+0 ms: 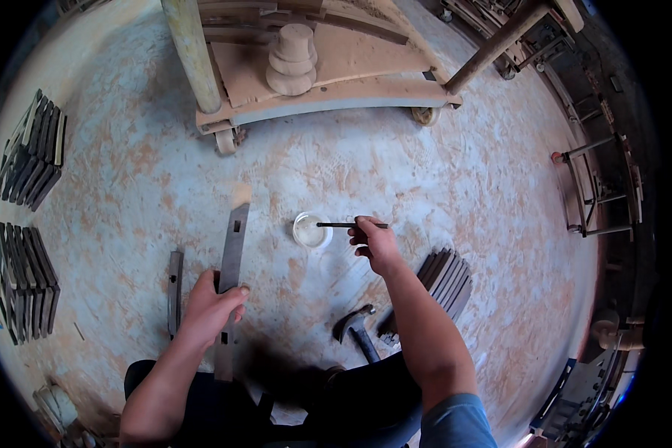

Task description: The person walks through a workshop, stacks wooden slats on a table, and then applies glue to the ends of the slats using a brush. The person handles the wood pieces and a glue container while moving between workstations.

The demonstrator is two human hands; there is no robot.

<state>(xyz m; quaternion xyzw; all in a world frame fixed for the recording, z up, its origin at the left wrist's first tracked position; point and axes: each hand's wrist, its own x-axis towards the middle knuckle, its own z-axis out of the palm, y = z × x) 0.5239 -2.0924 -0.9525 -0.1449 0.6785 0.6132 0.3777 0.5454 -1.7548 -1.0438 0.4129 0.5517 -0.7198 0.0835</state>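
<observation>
My left hand (215,305) is closed around a long grey-brown wooden piece (235,237) with a rectangular slot near its far end and a paler tip. The piece stands out away from me, its near end by my lap. Between the fingers of my right hand (375,243) is a thin dark stick (336,225), pointing left. Its tip is over the rim of a small round white tub (310,231) with whitish stuff inside. Whether the tip touches the stuff, I cannot tell. A shorter slotted wooden piece (175,293) lies on the floor left of my left hand.
A claw hammer (359,334) lies near my knees. Beside my right forearm is a row of wooden slats (446,282). Stacked wooden frames (36,153) stand at the far left. Ahead, a wheeled cart (336,95) carries a turned wooden piece (292,61). Racks (597,187) line the right.
</observation>
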